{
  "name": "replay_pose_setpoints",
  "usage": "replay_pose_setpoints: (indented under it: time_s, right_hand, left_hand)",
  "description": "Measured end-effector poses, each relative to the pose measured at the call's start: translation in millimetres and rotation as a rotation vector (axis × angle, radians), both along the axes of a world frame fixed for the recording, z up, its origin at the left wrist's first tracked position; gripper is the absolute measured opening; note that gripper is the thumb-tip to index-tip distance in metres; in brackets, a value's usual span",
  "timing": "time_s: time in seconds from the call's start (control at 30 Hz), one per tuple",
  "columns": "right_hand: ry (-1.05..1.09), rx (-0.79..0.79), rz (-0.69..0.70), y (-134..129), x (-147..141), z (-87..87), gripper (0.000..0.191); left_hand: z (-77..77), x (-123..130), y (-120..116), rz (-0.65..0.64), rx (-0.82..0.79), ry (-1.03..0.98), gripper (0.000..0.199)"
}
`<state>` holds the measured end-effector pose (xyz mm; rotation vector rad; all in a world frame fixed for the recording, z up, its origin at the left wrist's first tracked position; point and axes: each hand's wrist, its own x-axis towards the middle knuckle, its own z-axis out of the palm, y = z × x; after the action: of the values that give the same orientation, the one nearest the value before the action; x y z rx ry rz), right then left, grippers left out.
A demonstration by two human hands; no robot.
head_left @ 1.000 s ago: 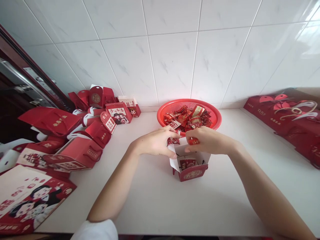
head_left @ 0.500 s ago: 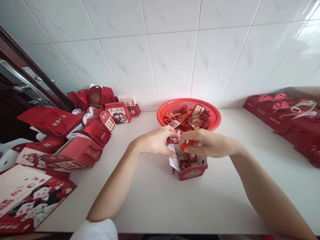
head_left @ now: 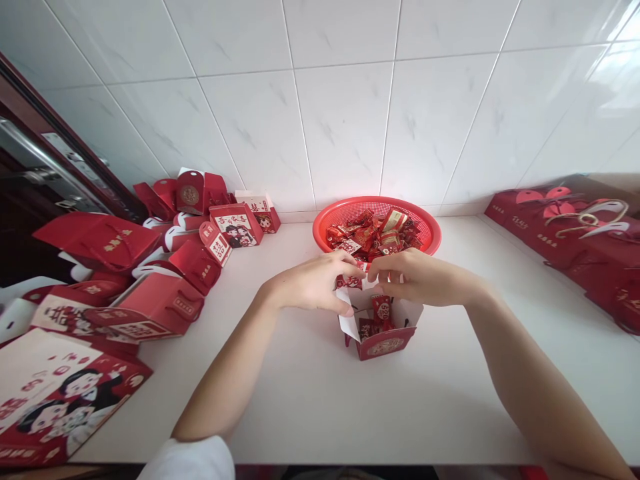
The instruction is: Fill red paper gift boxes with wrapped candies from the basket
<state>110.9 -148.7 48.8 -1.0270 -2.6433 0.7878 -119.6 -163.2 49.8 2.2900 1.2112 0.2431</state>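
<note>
A small red gift box (head_left: pixel 389 345) stands with its white inner flaps spread on the counter in front of me. Red wrapped candies (head_left: pixel 383 309) lie inside it. At the box's left rear corner, my left hand (head_left: pixel 315 283) curls around red-and-white wrapped candies (head_left: pixel 349 282), partly hidden by its fingers. Over the rear right of the box is my right hand (head_left: pixel 425 279). Its fingers are bent and apart, their tips close to those of my left hand by a bit of red wrapper.
Behind the box, a red plastic basket (head_left: pixel 320 233) holds many wrapped candies. Several red gift boxes (head_left: pixel 145 307) crowd the left side, with a large printed box (head_left: pixel 65 400) nearest. Red bags with cord handles (head_left: pixel 560 233) line the right. A tiled wall (head_left: pixel 345 133) closes off the back.
A red candy that my right hand held over the box now lies inside it. My right hand has risen toward my left fingertips, while my left hand stays nearly still.
</note>
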Motion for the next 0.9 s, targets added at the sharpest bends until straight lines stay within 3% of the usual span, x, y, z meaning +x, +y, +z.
replay_pose_setpoints:
  time_s: [0.17, 0.27, 0.47, 0.7, 0.9]
  right_hand:
    - [0.015, 0.011, -0.130, -1.2, 2.1, 4.3, 0.021]
    - [0.042, -0.030, -0.143, -2.4, 0.0, 3.4, 0.028]
    - [0.161, -0.034, -0.157, -0.9, -4.4, -3.7, 0.034]
    - [-0.059, 0.083, -0.124, -0.5, -4.2, -1.8, 0.019]
    - [-0.288, 0.133, -0.072, -3.1, -3.1, -2.5, 0.026]
  left_hand:
    - [-1.5, 3.1, 0.8, -0.043, 0.062, -0.101, 0.045]
    - [-2.3, 4.5, 0.7, -0.088, 0.075, -0.181, 0.037]
    - [-2.0, 4.4, 0.0, -0.113, 0.093, -0.216, 0.040]
    - [-1.1, 5.9, -3.5, -0.117, 0.003, -0.198, 0.053]
    - [2.0, 4.2, -5.7, -0.003, -0.028, 0.050, 0.032]
